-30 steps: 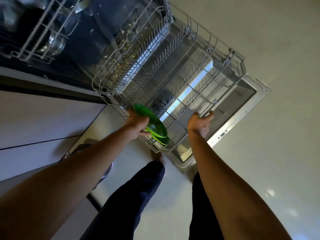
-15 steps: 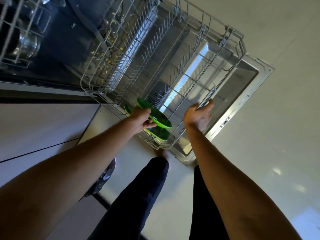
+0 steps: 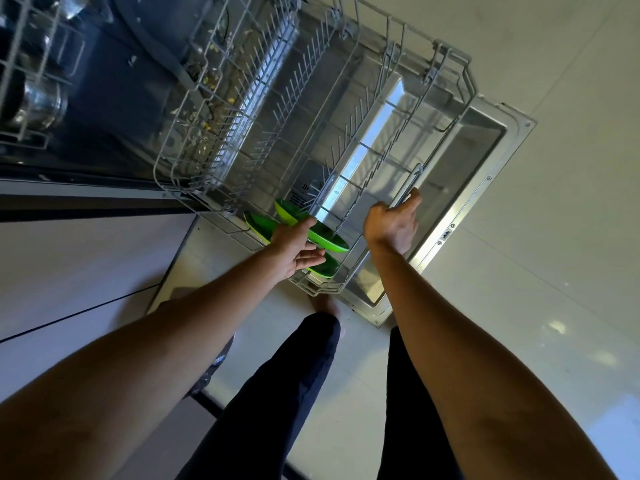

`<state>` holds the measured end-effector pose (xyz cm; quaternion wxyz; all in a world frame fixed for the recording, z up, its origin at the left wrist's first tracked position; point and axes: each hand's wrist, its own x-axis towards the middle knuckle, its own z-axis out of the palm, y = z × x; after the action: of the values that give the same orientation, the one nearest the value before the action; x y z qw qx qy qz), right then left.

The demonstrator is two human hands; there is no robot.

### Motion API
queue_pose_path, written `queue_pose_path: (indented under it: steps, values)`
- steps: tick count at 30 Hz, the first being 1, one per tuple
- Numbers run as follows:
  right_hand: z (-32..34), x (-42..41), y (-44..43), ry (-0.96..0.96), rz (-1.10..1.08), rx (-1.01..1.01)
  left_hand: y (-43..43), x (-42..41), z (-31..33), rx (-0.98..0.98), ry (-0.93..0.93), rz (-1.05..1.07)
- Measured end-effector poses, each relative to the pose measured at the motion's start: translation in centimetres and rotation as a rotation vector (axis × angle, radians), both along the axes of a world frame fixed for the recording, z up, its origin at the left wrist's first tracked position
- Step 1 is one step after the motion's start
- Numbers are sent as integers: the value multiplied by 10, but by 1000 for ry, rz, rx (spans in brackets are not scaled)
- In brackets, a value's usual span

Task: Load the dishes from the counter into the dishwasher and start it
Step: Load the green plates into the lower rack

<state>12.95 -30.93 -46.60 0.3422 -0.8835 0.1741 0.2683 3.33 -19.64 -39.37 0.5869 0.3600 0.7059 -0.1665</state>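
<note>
- The bottom rack (image 3: 311,109) is pulled out over the open dishwasher door (image 3: 481,133).
- Two green plates sit in the near corner of this rack, the corner closest to the person.
- The top green plate (image 3: 329,239) leans over. Its long way runs from the rack's middle down toward the near edge.
- The second green plate (image 3: 259,224) lies just under it and partly hidden by it.
- The left hand (image 3: 298,247) is right at the top plate, with the thumb above the rim and the fingers (image 3: 313,259) below it. The fingers look nearly straight, so I cannot tell if the hand grips the plate or only touches it.
- The plate lies just ahead of the left hand, on the side toward the right hand.
- The right hand (image 3: 391,226) is farther from the plates. Its fingers curl around the handle bar (image 3: 414,178) at the front of the rack.
- I think the left hand is the one to finish with the plate, because it is much nearer.
- The plate probably has to stand up between the thin wire pins.
</note>
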Motion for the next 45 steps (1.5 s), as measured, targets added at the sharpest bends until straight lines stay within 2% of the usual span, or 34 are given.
queue_pose_path:
  steps: [4,7,10,13,22,24,30,32,39,45]
  values:
    - [9,4,-4,76,54,5,9,-9,9,36,-4,-92]
    - [22,11,-10,203,124,0,19,-13,20,80,7,-115]
    - [38,15,-19,352,261,-71,25,-20,32,117,32,-156]
    - [64,9,-29,414,467,-129,23,-29,53,178,19,-201]
    - [187,-13,-11,269,826,-134,17,-79,151,366,-130,-111]
    - [215,-29,10,233,921,-120,21,-105,184,403,-167,-15]
    - [305,-122,92,117,1284,8,44,-243,265,637,-207,273]
    - [328,-161,119,90,1353,70,52,-291,286,766,-103,254]
    - [418,-348,237,-68,1651,304,99,-486,375,1078,157,381]
    - [479,-501,338,-303,1876,681,167,-609,412,1277,307,439]
